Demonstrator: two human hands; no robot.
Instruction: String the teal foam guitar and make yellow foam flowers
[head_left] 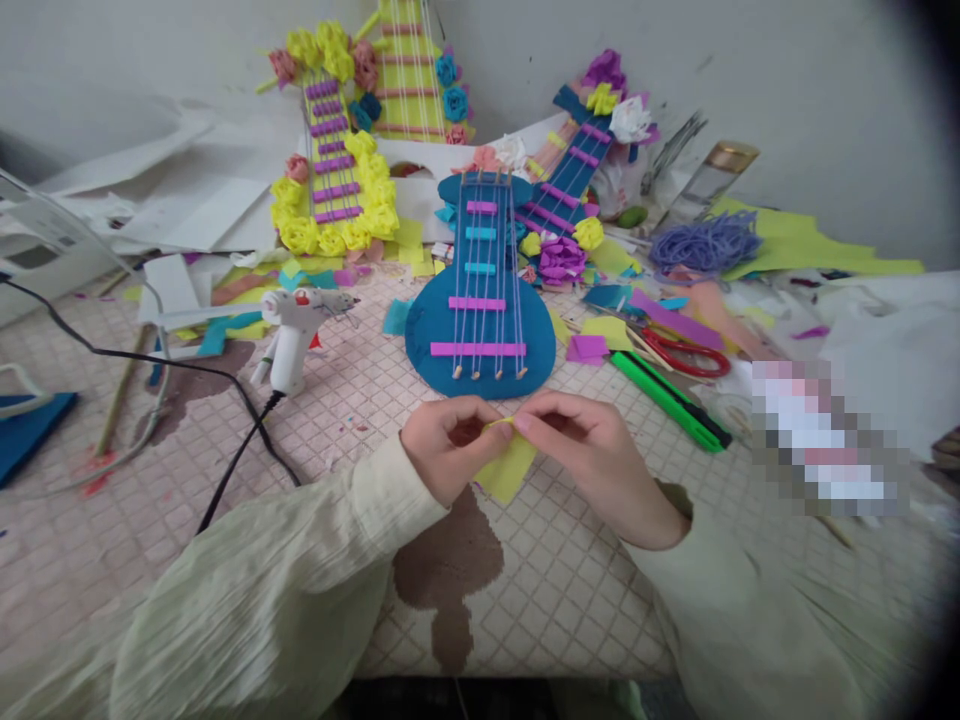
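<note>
The left hand [450, 445] and right hand [604, 460] pinched a thin yellow paper piece [508, 472] at its top edge, thumbs and fingertips nearly meeting, forearms slanting inward. The sheet hung below the pinch, probably light, soft and easily torn, best held by that edge. Just beyond the grip lay a blue guitar-shaped cutout with pale strings [429, 328].

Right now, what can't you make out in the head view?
In the head view:
- Top of the yellow paper: hidden by fingers.
- Rear yellow guitar shape: top cut off by the upper edge.
- Blue piece: cut off by the left edge.
- Item at right: blurred into coarse blocks.
</note>
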